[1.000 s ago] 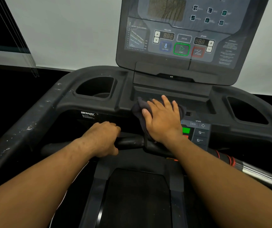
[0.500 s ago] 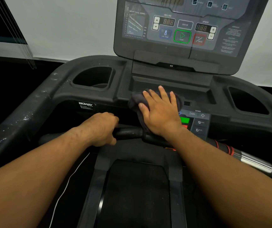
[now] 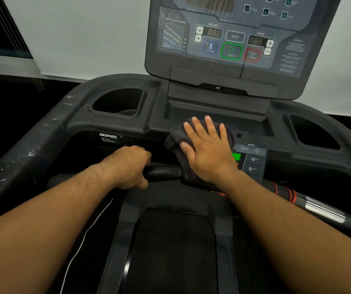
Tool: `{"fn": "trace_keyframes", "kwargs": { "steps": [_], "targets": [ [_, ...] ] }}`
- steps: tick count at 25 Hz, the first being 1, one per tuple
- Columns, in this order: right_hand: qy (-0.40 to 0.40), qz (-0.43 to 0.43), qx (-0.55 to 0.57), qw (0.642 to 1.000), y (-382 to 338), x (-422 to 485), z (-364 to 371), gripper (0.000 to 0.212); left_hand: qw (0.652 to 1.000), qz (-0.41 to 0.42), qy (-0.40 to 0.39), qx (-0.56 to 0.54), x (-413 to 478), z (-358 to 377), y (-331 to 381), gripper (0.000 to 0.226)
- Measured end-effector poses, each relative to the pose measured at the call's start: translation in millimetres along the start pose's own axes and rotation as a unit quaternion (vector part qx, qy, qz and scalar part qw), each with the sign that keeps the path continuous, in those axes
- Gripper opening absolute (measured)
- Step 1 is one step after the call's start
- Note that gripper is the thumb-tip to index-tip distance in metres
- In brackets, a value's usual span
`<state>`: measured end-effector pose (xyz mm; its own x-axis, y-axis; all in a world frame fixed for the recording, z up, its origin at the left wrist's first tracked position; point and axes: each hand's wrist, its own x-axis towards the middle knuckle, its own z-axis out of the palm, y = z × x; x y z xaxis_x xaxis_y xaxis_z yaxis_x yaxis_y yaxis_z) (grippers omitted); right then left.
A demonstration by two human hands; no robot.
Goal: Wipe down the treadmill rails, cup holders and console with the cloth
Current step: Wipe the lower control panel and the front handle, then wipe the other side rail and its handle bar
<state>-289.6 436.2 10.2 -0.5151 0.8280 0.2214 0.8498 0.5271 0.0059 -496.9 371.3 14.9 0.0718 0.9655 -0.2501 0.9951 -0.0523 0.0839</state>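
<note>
Dark cloth (image 3: 175, 137) is sliding slightly rightward along the console ledge (image 3: 217, 111) since a second ago, right hand (image 3: 207, 150) pressing it flat with fingers spread, left hand (image 3: 129, 166) clenching the crossbar (image 3: 164, 172); the speckled left rail (image 3: 32, 143) is likely awaiting wiping.

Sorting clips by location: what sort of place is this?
Probably a gym or home workout room: a dark grey treadmill console with incline and speed buttons, a black running belt, and moulded cup holders.

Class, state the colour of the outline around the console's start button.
Green: the start button has a bright green outline, shown clearly in the head view.
</note>
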Motion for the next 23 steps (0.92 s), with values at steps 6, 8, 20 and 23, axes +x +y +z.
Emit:
{"fn": "trace_keyframes", "kwargs": {
  "steps": [6, 8, 20, 23],
  "targets": [
    [0.067, -0.025, 0.016, 0.997, -14, -74, 23, 0.058, 1.000, -0.001, 0.007, -0.013, -2, 3, -2, 0.045],
    [0.095, -0.086, 0.002, 0.992, 1, -99, 32, 0.053, 1.000, 0.006, 0.012, -0.021, -3, 3, -2, 0.042],
    [-0.059, -0.158, 0.061, 0.984, -79, -35, 11, 0.053, 0.956, -0.073, 0.198, -0.205, -42, -38, -56, 0.039],
    [-0.093, -0.179, -0.133, 0.970, -92, -31, 26, 0.069, 0.959, -0.067, 0.201, -0.187, -54, -35, -55, 0.038]
  ]
}}
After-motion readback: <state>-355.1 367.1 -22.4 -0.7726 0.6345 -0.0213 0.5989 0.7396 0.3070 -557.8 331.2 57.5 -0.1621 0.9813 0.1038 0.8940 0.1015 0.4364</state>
